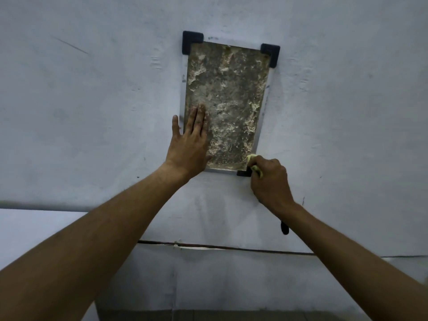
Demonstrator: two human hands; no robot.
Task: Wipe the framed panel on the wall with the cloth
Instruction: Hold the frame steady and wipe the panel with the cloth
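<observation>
The framed panel (225, 96), are the fingers on it yet?

Both sets are touching it. The right hand's (269, 179) fingers are curling tight and pinching a bunched yellowish cloth (251, 157), pressing it onto the panel's lower right corner. That is just above a black corner bracket (243, 173).

And the other fingers?

The left hand (190, 140) is lying flat on the lower left part of the panel. Its fingers are lying straight and close together, pointing up. The thumb is spreading out past the pale frame edge onto the wall (92, 89). It is gripping nothing and I'd say it is bracing.

Which way is the work lying from the cloth?

Up and to the left. The panel is hanging upright on the wall, its long axis running straight up from the hands, with two more black brackets (191, 40) capping the top corners. Pale blotches are showing over nearly the whole face, so I'm judging most of it unwiped.

So which hand is doing the wiping?

The right one, since it is carrying the cloth and sitting at the bottom edge. I'm guessing its strokes will be climbing the long side. The left palm is covering the lower left patch and would be in the way there.
</observation>
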